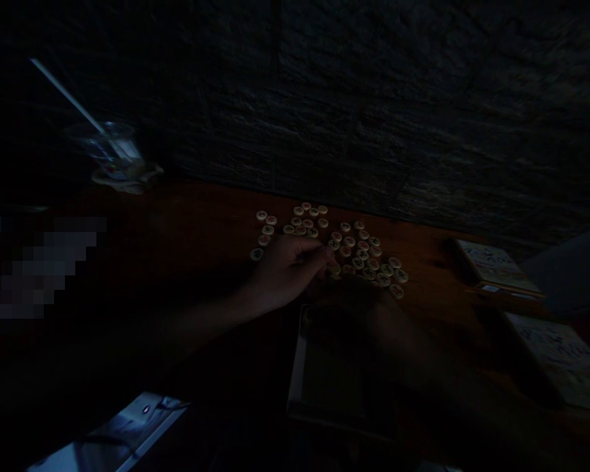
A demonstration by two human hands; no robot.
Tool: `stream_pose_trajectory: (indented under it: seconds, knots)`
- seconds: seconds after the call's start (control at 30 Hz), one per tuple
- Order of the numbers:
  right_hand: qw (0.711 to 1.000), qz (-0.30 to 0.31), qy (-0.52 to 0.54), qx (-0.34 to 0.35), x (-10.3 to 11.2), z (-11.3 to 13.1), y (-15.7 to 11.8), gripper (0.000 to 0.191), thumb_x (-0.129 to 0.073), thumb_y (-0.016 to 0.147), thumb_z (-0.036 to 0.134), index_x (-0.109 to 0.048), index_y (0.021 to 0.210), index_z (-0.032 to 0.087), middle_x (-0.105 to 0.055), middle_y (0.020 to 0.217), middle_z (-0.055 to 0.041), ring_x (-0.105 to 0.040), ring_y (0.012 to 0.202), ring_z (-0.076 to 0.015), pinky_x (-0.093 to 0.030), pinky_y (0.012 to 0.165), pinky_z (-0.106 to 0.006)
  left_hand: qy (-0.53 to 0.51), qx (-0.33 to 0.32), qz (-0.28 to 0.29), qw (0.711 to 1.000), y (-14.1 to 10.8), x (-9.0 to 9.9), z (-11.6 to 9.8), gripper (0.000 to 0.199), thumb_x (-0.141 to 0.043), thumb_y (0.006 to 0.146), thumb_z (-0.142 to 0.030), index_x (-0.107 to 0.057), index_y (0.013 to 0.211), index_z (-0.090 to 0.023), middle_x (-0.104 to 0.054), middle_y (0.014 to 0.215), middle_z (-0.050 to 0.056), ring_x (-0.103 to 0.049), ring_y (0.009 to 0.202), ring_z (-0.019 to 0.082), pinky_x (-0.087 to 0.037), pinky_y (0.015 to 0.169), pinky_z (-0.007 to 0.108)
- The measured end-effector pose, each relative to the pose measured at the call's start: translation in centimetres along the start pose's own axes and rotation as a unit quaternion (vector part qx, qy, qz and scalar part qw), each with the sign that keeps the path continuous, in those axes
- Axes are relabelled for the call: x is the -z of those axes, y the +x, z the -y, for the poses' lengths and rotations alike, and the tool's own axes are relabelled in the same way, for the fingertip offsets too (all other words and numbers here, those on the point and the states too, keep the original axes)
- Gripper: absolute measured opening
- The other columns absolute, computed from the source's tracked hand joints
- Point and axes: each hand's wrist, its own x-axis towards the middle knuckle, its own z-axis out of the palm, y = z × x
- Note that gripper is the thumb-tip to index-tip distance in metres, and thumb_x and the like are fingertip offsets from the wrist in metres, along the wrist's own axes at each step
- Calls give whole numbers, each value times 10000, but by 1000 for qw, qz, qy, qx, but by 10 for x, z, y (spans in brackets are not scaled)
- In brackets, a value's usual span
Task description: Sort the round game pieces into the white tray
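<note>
Many round xiangqi pieces [362, 246] with red and dark characters lie spread over the wooden table in the dim light. My left hand [288, 265] is over their near edge, its fingers curled and thumb pressed in. What it may pinch is too dark to make out. Close beside it, in deep shadow, my right hand [361, 305] reaches in from the lower right; its fingers do not show clearly. Under and in front of my right hand lies a shallow rectangular box or tray [327, 383] with a pale left edge.
A dark stone wall [334, 118] rises behind the table [211, 216]. At the back left stands a clear cup [113, 147] with a straw, on something crumpled. Two flat patterned boxes [496, 265] lie at the right. A bright glossy object [128, 426] is at the lower left.
</note>
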Motion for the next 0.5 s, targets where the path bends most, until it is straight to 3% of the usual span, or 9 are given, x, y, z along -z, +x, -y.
stream_pose_trajectory:
  seconds: [0.17, 0.27, 0.37, 0.5]
  knots:
    - [1000, -14, -2, -6, 5, 2, -2, 216, -754, 852, 191, -729, 1065, 216, -759, 1029, -72, -715, 942, -220, -564, 757, -321, -13, 6, -13, 1000, -1, 1, -4, 295, -573, 935, -350, -757, 786, -175, -659, 608, 7, -600, 546, 127, -407, 497, 229]
    - [998, -51, 23, -30, 14, -1, -3, 203, -755, 840, 217, -741, 1043, 225, -771, 995, -53, -730, 890, -197, -560, 724, -287, -3, -28, -57, 998, 3, 10, -4, 322, -547, 948, -359, -748, 775, -176, -632, 572, -2, -582, 498, 117, -405, 487, 231]
    - [983, -143, 52, -103, 26, -18, 0, 115, -696, 845, 239, -747, 940, 199, -784, 909, -54, -739, 798, -194, -551, 665, -278, 58, -92, -139, 984, 15, 27, 0, 306, -552, 935, -320, -748, 748, -177, -597, 549, -11, -559, 506, 112, -394, 500, 231]
    - [929, -286, 86, -220, 42, -66, 4, 183, -604, 880, 304, -715, 884, 158, -765, 811, -78, -708, 679, -193, -517, 580, -274, 125, -103, -204, 965, 32, 45, 9, 316, -538, 941, -321, -777, 790, -178, -602, 572, -10, -544, 539, 123, -378, 516, 243]
